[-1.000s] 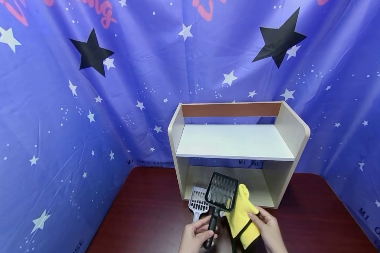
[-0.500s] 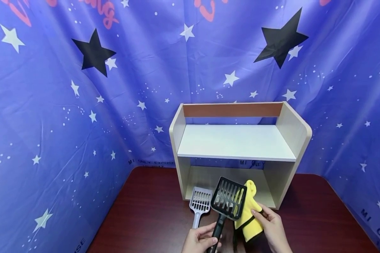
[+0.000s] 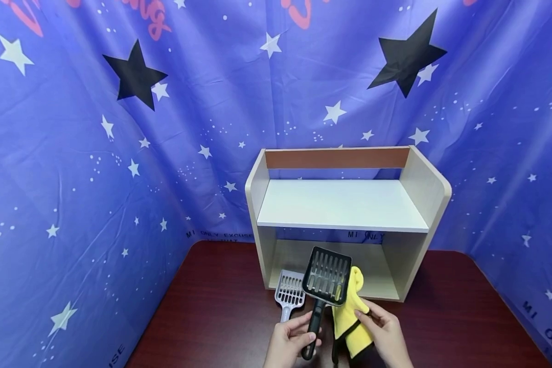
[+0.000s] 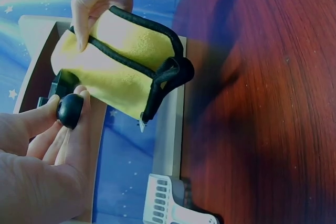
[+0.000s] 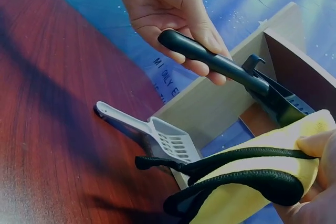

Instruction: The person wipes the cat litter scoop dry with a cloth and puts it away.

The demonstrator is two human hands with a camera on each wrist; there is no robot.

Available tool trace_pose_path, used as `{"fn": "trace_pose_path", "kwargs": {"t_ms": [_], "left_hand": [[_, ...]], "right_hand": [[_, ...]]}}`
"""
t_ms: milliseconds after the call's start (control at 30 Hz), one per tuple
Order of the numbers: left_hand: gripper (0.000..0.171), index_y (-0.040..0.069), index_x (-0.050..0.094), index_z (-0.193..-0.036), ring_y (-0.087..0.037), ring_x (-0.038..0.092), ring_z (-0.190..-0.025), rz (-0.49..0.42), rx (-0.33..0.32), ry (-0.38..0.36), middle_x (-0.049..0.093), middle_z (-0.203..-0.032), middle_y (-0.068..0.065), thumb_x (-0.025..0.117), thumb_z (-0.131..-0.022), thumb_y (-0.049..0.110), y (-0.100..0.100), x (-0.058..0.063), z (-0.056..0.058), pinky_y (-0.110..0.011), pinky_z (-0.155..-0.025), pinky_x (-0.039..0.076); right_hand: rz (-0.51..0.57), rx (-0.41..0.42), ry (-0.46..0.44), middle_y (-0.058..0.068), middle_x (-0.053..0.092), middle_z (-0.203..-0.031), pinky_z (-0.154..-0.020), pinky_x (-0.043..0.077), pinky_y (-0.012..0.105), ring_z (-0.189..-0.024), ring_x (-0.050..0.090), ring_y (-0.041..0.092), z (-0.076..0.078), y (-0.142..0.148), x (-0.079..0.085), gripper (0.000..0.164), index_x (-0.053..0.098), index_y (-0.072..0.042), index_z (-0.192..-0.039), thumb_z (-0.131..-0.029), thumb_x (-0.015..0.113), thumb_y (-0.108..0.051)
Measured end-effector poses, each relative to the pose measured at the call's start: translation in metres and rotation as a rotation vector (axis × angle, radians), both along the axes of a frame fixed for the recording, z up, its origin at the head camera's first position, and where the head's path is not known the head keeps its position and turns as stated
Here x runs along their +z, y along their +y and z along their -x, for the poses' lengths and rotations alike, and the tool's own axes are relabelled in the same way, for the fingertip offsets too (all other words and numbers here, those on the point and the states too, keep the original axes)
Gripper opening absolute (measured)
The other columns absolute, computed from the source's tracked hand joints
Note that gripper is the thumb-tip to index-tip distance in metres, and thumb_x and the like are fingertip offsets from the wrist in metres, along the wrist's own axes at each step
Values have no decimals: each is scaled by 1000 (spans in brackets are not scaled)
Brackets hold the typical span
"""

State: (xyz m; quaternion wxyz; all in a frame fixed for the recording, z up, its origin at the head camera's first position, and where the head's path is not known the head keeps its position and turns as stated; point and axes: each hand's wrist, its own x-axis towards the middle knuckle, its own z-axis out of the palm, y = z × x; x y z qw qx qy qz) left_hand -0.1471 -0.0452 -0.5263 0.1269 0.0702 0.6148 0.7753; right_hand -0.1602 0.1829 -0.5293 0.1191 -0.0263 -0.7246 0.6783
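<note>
My left hand (image 3: 289, 341) grips the handle of a black slotted litter scoop (image 3: 327, 276), its head raised toward the shelf. In my right hand (image 3: 386, 335), thumb and fingers pinch a yellow cloth (image 3: 351, 319) with black edging and a black strap. The scoop's head overlaps the cloth's left side in the head view. A grey-white slotted litter scoop (image 3: 290, 291) lies to the left, by the front of the shelf; the right wrist view shows its handle (image 5: 123, 116) resting on the table. Part of the cloth is folded over, so its full shape is hidden.
A two-tier wooden shelf (image 3: 342, 204) with a white upper board stands at the back of the dark red table (image 3: 202, 306). Its side panels (image 3: 423, 225) rise close behind the hands. A blue star-printed curtain (image 3: 202, 128) encloses the table's back and sides.
The black scoop and the yellow cloth shifted right, then back left, with the scoop's head now raised a little. Both hands keep their hold. The grey-white scoop stays in place.
</note>
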Motion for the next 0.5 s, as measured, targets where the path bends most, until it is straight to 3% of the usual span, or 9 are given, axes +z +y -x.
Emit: {"fn": "trace_pose_path", "kwargs": {"t_ms": [233, 500], "left_hand": [[49, -9, 54, -136, -17, 74, -80, 15, 40, -35, 68, -112, -35, 65, -88, -6, 3, -2, -1, -28, -66, 62], [50, -7, 54, -136, -14, 75, -79, -5, 70, -37, 68, -116, -32, 66, -88, -4, 9, 0, 3, -26, -66, 62]], "right_hand": [[-99, -22, -75, -22, 72, -88, -55, 58, 28, -67, 67, 4, -5, -5, 2, 36, 65, 10, -121, -89, 71, -4], [-137, -27, 51, -26, 69, -92, -57, 57, 23, -74, 65, -2, -4, -8, -1, 32, 67, 11, -117, -88, 72, -2]]}}
